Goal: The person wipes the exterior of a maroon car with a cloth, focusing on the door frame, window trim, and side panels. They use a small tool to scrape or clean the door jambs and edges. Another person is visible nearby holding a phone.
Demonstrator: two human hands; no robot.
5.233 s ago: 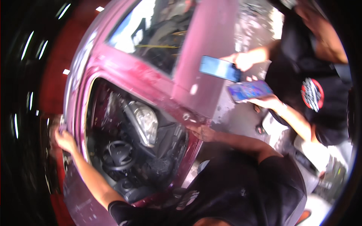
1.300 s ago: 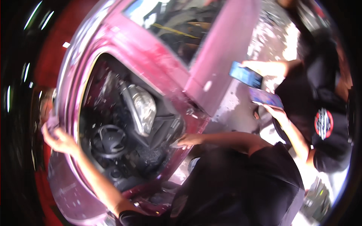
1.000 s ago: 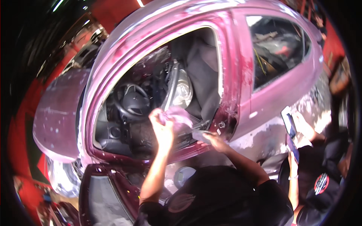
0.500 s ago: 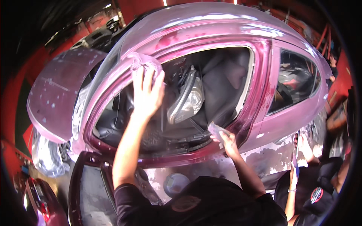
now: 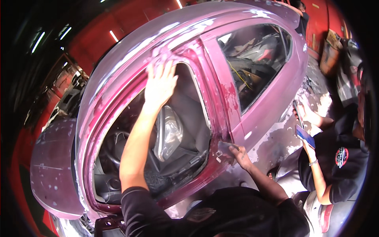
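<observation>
Two bare hands at work on a dusty pink-purple car (image 5: 272, 118), both around the front door opening, which shows as a bare frame with the cabin in plain view. Left hand (image 5: 161, 85) is up at the top edge of that opening, fingers fanned out and palm toward the car, with a crumpled pinkish cloth (image 5: 162, 54) at the fingertips. That cloth sits against the frame where it meets the roof. Can't tell how much of it is tucked under the palm.

Right hand (image 5: 241, 157) is lower down, near the back bottom corner of the opening, pinching a flat grey pad (image 5: 227, 147) between thumb and fingers. The pad is right by the door latch (image 5: 218, 153); whether it touches the paint, I honestly can't tell from this angle.

Inside the car, a loose headlight (image 5: 170, 132) is propped beside the seat (image 5: 188, 114), with the black steering wheel (image 5: 117, 147) partly hidden behind the left forearm. Paint on the pillar behind the opening is patchy, darker red in spots. A thin yellow strip (image 5: 240, 75) shows through the rear side window.

Off to the right, two other hands hold a dark phone (image 5: 297, 110) and a blue phone (image 5: 304, 136), close together. Red wall (image 5: 130, 29) in the background.
</observation>
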